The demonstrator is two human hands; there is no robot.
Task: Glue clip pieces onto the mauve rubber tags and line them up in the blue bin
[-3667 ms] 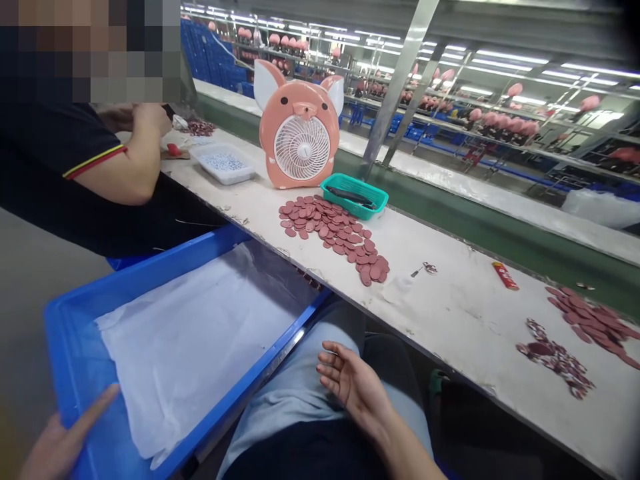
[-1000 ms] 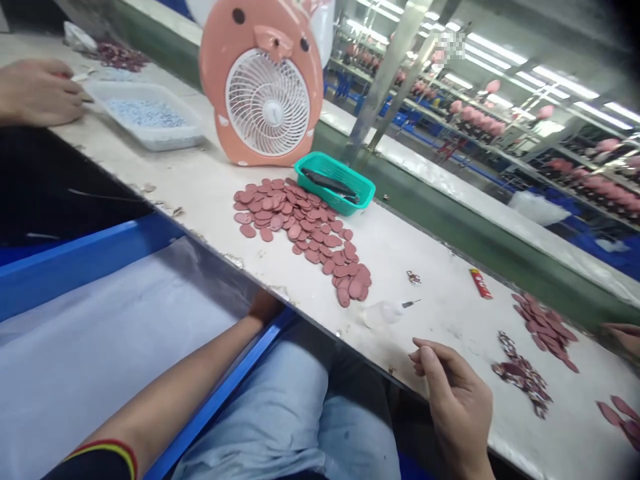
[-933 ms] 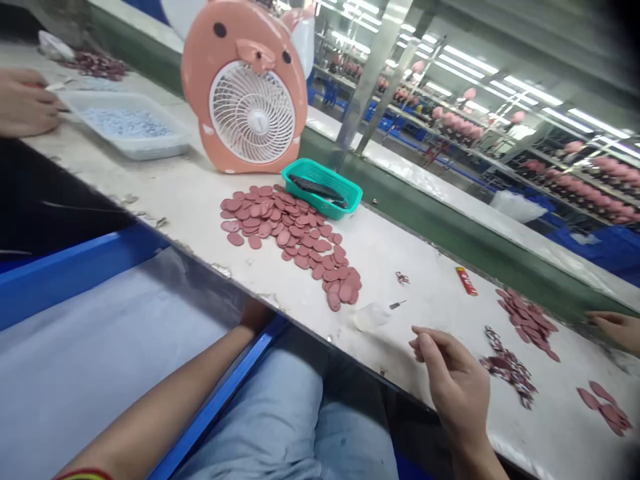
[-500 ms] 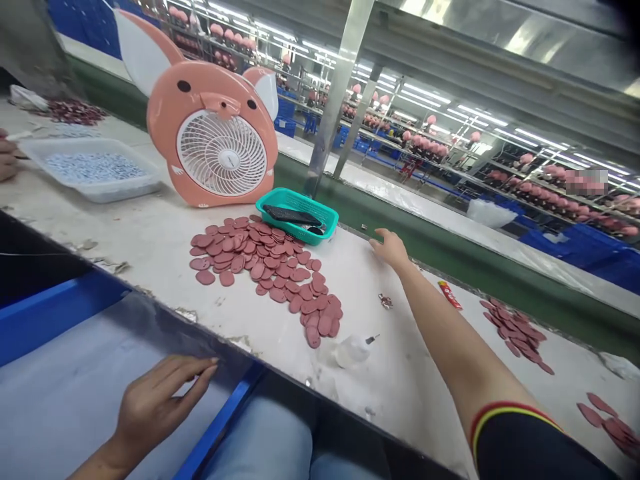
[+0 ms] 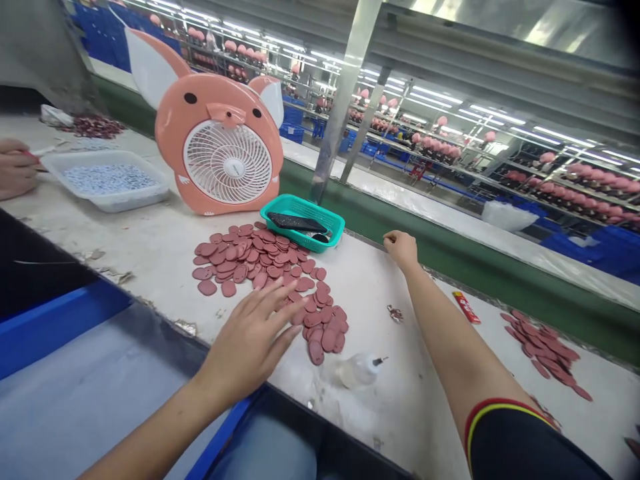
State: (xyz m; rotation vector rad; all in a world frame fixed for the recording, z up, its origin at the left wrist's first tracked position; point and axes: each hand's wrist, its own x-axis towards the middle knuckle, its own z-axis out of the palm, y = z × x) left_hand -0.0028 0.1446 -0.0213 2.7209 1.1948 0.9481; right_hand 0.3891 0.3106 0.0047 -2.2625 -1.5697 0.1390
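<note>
On the factory table [image 5: 150, 230], the left grip [image 5: 250, 340] is laid spread on pink oval pieces [image 5: 240, 257]; the right grip [image 5: 400, 248] is curled near a teal basket [image 5: 303, 223], any contents hidden.

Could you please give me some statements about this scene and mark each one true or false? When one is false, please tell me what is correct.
1. The left hand is over the pink discs. True.
2. The right hand holds the small clear bottle. False: the bottle lies on the table, apart from that hand.
3. The teal basket holds a black object. True.
4. The red tube lies inside the teal basket. False: it lies on the table, to the right of the right hand.
</note>
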